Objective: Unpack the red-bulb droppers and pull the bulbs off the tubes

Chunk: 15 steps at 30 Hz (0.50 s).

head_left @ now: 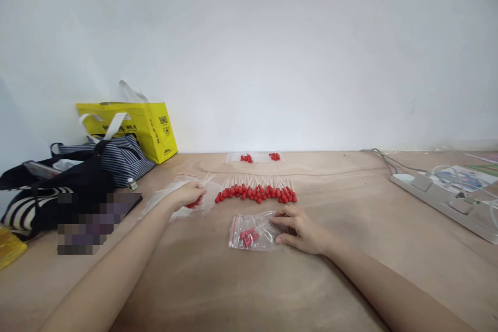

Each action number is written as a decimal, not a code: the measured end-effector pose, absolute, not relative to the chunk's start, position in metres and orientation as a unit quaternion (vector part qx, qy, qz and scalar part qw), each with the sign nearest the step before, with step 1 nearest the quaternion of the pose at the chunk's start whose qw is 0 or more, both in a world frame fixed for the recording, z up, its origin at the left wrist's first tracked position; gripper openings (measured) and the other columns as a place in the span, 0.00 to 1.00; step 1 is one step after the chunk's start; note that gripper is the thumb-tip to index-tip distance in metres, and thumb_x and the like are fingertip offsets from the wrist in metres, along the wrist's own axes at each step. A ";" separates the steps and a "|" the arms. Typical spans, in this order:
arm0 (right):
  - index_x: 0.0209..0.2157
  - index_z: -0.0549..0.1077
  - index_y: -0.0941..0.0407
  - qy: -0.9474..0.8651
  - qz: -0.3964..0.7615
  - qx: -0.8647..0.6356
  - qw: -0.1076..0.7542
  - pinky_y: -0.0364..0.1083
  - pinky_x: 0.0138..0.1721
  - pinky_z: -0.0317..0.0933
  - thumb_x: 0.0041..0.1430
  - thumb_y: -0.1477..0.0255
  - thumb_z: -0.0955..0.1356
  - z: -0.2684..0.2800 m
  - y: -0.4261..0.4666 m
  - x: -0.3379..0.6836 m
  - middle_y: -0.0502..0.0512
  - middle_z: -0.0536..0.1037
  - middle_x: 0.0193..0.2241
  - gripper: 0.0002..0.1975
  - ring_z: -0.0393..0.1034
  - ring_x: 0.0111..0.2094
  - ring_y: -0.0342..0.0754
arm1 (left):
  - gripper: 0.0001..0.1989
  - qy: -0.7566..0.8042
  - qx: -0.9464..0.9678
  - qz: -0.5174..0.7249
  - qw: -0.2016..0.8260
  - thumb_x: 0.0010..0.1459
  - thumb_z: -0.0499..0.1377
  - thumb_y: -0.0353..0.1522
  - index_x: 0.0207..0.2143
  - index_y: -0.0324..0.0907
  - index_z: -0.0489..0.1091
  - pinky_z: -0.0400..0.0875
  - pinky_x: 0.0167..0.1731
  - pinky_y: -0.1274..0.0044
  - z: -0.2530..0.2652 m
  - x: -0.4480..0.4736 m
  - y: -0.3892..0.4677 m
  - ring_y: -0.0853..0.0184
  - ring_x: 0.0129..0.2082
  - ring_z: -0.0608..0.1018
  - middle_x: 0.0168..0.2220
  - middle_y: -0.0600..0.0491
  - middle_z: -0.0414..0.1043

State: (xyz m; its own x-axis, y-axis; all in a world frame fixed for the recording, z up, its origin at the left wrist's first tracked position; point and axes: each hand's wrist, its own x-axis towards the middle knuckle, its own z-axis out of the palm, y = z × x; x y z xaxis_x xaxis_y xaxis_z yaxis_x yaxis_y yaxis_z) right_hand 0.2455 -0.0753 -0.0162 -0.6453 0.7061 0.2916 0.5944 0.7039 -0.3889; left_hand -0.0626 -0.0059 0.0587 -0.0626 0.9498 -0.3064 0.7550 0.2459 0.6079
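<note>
My left hand (190,195) is closed around a few thin white sticks with red heads; their pale ends point up and right, and a red head (192,204) shows beneath the fingers. Under that hand lie clear plastic bags (169,202). My right hand (301,228) has its fingers on the right edge of a clear zip bag (262,225), thumb lower down. Inside this bag lie red-headed pieces (249,237). A row of red-headed sticks (254,193) lies between my hands and slightly beyond, heads toward me.
At the back sit filled clear bags (257,157) with red heads. To the left stand a yellow bag (161,135), a striped bag (130,163) and a black bag (89,187), with a small bottle (132,184). A power strip (447,207) with cables lies at right.
</note>
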 end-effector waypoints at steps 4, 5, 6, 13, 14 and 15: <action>0.49 0.65 0.53 -0.895 0.132 -0.368 0.214 0.52 0.46 0.55 0.53 0.58 0.63 -0.015 -0.077 0.245 0.59 0.66 0.44 0.23 0.59 0.45 0.51 | 0.11 0.751 0.557 0.120 0.333 0.57 0.50 0.34 0.36 0.34 0.65 0.68 0.30 0.75 0.050 -0.036 0.027 0.69 0.30 0.72 0.33 0.50 0.68; 0.49 0.66 0.54 -0.894 0.133 -0.370 0.213 0.52 0.46 0.55 0.53 0.58 0.63 -0.014 -0.077 0.245 0.59 0.66 0.44 0.23 0.59 0.45 0.51 | 0.13 0.756 0.551 0.116 0.333 0.57 0.51 0.34 0.41 0.35 0.64 0.69 0.34 0.72 0.048 -0.031 0.033 0.67 0.35 0.72 0.39 0.49 0.67; 0.49 0.66 0.54 -0.893 0.135 -0.373 0.212 0.52 0.47 0.55 0.53 0.58 0.63 -0.014 -0.078 0.245 0.59 0.66 0.44 0.23 0.59 0.45 0.51 | 0.15 0.760 0.548 0.114 0.331 0.57 0.52 0.35 0.45 0.37 0.62 0.68 0.37 0.69 0.046 -0.027 0.039 0.66 0.39 0.71 0.43 0.48 0.65; 0.49 0.65 0.54 -0.895 0.137 -0.368 0.211 0.51 0.47 0.54 0.53 0.58 0.63 -0.014 -0.076 0.246 0.59 0.66 0.44 0.24 0.59 0.45 0.51 | 0.14 0.763 0.571 0.102 0.285 0.55 0.53 0.35 0.40 0.35 0.65 0.69 0.34 0.71 0.039 -0.004 0.053 0.66 0.36 0.73 0.38 0.48 0.68; 0.49 0.66 0.54 -0.895 0.138 -0.368 0.211 0.51 0.47 0.54 0.53 0.58 0.63 -0.014 -0.076 0.246 0.59 0.66 0.44 0.24 0.59 0.45 0.51 | 0.12 0.764 0.577 0.104 0.271 0.54 0.54 0.35 0.36 0.34 0.67 0.69 0.30 0.73 0.038 -0.001 0.054 0.65 0.33 0.73 0.33 0.48 0.70; 0.49 0.66 0.55 -0.894 0.139 -0.369 0.211 0.51 0.47 0.54 0.52 0.58 0.64 -0.014 -0.076 0.246 0.59 0.66 0.44 0.24 0.59 0.45 0.51 | 0.12 0.763 0.583 0.107 0.258 0.53 0.55 0.35 0.32 0.34 0.67 0.68 0.27 0.75 0.037 0.001 0.055 0.64 0.29 0.74 0.28 0.49 0.70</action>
State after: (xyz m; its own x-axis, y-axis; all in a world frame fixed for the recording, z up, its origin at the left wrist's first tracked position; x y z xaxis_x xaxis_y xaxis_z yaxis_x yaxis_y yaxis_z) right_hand 0.2458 -0.0761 -0.0140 -0.6387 0.7190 0.2739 0.6020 0.6887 -0.4041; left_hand 0.0013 0.0554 0.0372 -0.1871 0.9450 -0.2684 0.8348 0.2969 0.4636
